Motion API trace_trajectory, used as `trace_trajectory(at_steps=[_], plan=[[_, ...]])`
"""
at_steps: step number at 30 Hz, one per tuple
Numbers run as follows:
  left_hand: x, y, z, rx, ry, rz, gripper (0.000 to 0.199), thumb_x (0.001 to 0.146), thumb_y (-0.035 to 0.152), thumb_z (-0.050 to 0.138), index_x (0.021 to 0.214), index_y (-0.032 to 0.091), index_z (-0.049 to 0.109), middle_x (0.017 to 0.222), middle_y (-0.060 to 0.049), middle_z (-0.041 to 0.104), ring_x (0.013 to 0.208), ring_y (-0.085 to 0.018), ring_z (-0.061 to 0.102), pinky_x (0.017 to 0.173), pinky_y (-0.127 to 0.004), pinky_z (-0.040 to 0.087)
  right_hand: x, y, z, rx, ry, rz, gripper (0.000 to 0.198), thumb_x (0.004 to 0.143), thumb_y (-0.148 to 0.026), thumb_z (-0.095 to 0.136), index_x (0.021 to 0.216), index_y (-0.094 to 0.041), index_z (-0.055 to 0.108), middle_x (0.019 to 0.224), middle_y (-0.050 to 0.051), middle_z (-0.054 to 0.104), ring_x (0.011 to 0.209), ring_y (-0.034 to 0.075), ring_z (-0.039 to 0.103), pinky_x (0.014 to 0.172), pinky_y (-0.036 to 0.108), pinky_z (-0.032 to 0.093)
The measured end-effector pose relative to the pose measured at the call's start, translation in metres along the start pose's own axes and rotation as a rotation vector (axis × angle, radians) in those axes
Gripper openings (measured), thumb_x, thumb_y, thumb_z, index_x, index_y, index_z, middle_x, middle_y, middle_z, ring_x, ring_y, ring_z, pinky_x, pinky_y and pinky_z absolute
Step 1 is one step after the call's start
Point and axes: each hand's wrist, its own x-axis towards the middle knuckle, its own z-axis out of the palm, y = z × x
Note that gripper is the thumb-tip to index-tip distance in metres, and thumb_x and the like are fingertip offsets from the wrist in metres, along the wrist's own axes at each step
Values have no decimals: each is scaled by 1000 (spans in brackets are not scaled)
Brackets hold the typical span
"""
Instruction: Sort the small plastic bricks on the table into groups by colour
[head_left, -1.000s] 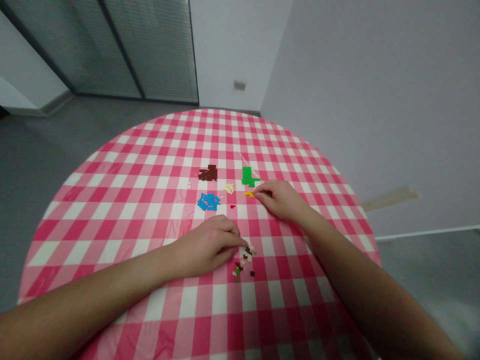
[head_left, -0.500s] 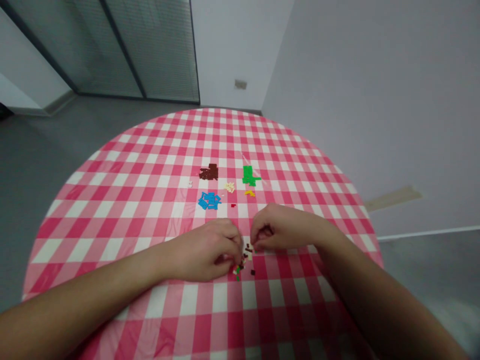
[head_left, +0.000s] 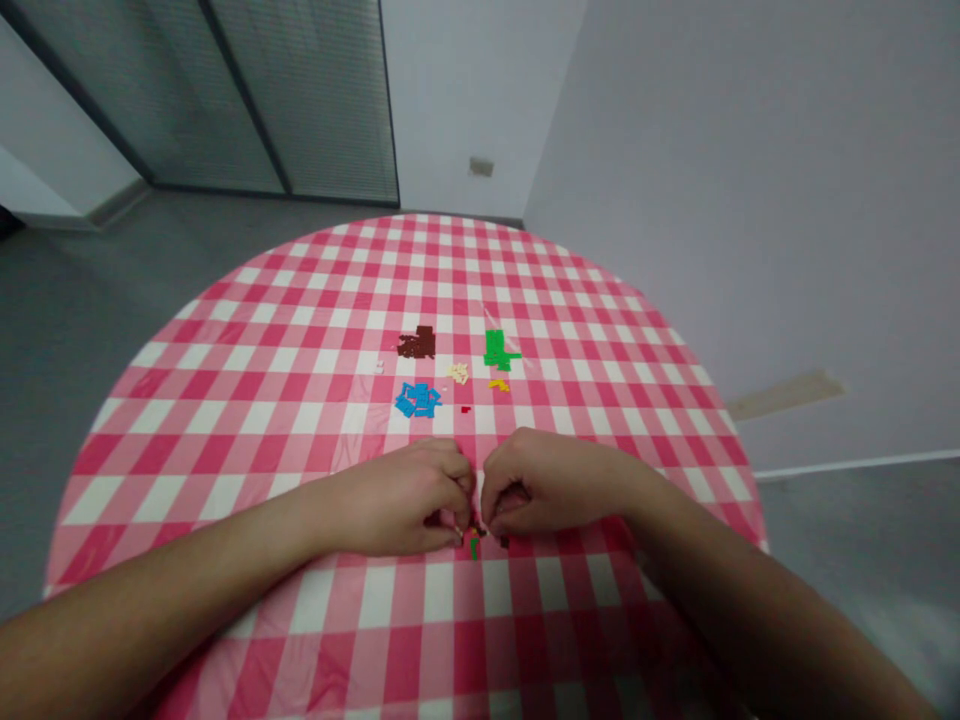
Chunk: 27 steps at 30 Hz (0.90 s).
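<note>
My left hand (head_left: 401,497) and my right hand (head_left: 540,483) rest side by side on a round table with a red and white checked cloth (head_left: 315,330). Their curled fingertips meet over a small heap of mixed tiny bricks (head_left: 475,540), most of it hidden under the fingers. Whether either hand has a piece pinched is too small to tell. Farther back lie sorted little piles: blue (head_left: 418,400), dark brown (head_left: 418,344), green (head_left: 497,350), cream (head_left: 458,373), yellow (head_left: 498,384) and a single red piece (head_left: 466,409).
A tiny white piece (head_left: 379,367) lies left of the cream pile. Beyond the table are grey floor, a glass partition with blinds (head_left: 300,100) and a white wall (head_left: 750,200) close on the right.
My right hand has come back from the yellow pile toward me and now sits at the mixed heap beside my left hand, which curled in slightly.
</note>
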Motion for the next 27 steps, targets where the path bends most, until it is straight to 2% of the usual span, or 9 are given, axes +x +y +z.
trace_trajectory(at_steps=[5, 11, 14, 17, 19, 22, 25, 27], plan=[[-4, -5, -7, 20, -23, -30, 6, 84, 15, 73, 81, 21, 75, 89, -4, 71, 95, -20, 63, 86, -30, 46, 7, -7, 11, -107, -28, -65, 24, 78, -6, 71, 93, -23, 80, 84, -2, 79, 72, 12, 66, 66, 22, 44], [-5, -6, -10, 13, -37, -39, 7, 82, 13, 74, 81, 19, 74, 89, -4, 72, 92, -19, 63, 85, -31, 47, 10, -7, 19, -246, -33, -88, 19, 82, -10, 68, 86, -24, 80, 78, -2, 78, 67, 13, 63, 60, 24, 39], [-6, -8, -10, -1, -39, -41, 7, 81, 12, 75, 81, 19, 74, 89, -4, 72, 91, -19, 64, 85, -30, 47, 10, -7, 19, -220, -30, -95, 18, 82, -9, 67, 85, -22, 79, 78, -1, 77, 66, 13, 62, 62, 25, 40], [-6, -9, -11, -28, -27, -65, 5, 81, 16, 76, 83, 20, 75, 89, -4, 72, 93, -19, 64, 86, -30, 47, 9, -2, 13, -47, -12, -105, 18, 85, -9, 64, 88, -20, 78, 80, 1, 76, 68, 13, 64, 66, 24, 44], [-5, -8, -11, -52, 37, -119, 3, 84, 18, 73, 84, 20, 75, 89, -4, 72, 91, -18, 65, 85, -31, 48, 6, 4, 6, 137, 79, -79, 15, 89, -15, 61, 92, -17, 76, 80, 2, 74, 67, 12, 63, 64, 23, 45], [-2, -6, -12, -139, 259, -292, 9, 87, 20, 67, 84, 20, 76, 87, -3, 73, 85, -17, 65, 81, -30, 49, 4, 14, -3, 276, 354, 8, 14, 90, -26, 62, 90, -16, 73, 74, 1, 68, 64, 12, 58, 60, 23, 44], [1, -3, -12, -250, 479, -456, 12, 87, 28, 67, 84, 22, 77, 85, -2, 73, 81, -17, 66, 75, -30, 49, 5, 20, -5, 280, 508, 77, 15, 91, -27, 60, 90, -17, 70, 67, -1, 61, 61, 12, 52, 57, 23, 40], [3, -2, -10, -287, 541, -504, 13, 86, 30, 67, 84, 22, 77, 85, -2, 73, 80, -18, 65, 74, -31, 49, 6, 19, -2, 210, 540, 83, 13, 91, -24, 59, 90, -17, 70, 65, -3, 57, 59, 11, 50, 57, 23, 38]])
